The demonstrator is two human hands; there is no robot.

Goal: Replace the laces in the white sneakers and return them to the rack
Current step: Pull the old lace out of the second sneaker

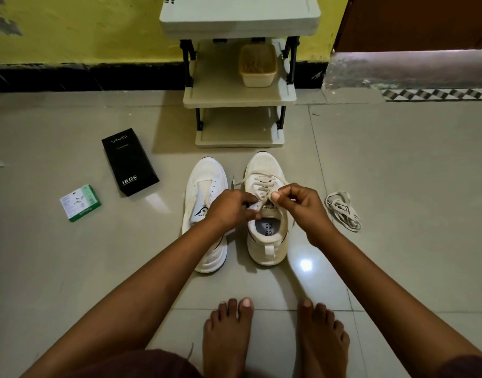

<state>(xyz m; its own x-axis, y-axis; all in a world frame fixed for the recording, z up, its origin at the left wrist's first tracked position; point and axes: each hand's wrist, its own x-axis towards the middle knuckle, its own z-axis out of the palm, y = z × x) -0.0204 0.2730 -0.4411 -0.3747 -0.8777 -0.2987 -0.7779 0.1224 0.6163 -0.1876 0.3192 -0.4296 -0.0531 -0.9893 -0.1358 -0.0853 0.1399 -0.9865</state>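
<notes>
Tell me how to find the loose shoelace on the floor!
Start at the shoe rack by the wall, then come down to the two white sneakers in front of it. Right of the laced sneaker, the loose shoelace lies bunched on the tiles, in no shoe and touched by neither hand.

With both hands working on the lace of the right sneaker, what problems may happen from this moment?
1. The left hand and right hand both pinch the cream lace near the tongue of the laced white right sneaker; an uneven pull may leave unequal ends.
2. The loose pale lace bundle lies on the grey tiled floor beside the right arm; it may get swept away or tangled.
3. The unlaced white left sneaker is easy to forget.
</notes>
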